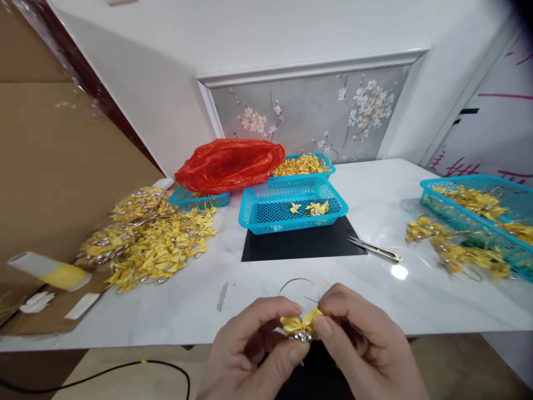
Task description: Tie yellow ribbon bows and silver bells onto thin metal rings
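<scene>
Yellow ribbon bow (300,323) with silver bead and thin wire loop (298,283), pinched between my left hand (250,350) and right hand (362,344) just off the worktop (375,205) edge: best kept steady, fingertips close, bead facing me, wire untangled.

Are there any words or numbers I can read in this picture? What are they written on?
No text here can be read.
Pink brush strokes on the white board at the right: cut off by the picture's edge, unreadable.
Small raised marks on the front of the blue basket: too small to read.
The yellow bow in the left hand and right hand: no writing.
</scene>
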Tool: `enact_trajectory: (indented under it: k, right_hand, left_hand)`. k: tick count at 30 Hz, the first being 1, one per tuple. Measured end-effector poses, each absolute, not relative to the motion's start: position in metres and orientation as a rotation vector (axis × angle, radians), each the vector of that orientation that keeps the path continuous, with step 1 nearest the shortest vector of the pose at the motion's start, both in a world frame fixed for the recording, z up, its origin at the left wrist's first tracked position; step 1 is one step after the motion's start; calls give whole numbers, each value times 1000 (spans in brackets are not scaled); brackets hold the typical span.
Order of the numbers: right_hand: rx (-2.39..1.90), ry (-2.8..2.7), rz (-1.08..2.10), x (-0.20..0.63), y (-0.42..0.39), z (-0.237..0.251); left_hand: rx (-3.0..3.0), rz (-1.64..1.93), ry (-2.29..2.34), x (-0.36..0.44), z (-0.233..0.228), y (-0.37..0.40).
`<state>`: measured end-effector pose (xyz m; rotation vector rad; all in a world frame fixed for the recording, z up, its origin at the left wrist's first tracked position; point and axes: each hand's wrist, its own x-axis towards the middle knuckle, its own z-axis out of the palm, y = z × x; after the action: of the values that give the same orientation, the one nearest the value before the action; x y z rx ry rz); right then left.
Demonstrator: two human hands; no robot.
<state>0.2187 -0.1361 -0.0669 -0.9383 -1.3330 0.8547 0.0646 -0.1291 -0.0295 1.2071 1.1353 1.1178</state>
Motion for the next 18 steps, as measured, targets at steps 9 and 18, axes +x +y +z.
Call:
enact_trajectory:
  k: [9,18]
  right_hand:
    - [-920,-1340,839,218,-134,-69]
    - [-915,-1326,870,217,-134,-70]
  left_hand:
    - [1043,1018,955,58,-38,-122]
    - [1000,1048,1038,60,-36,-123]
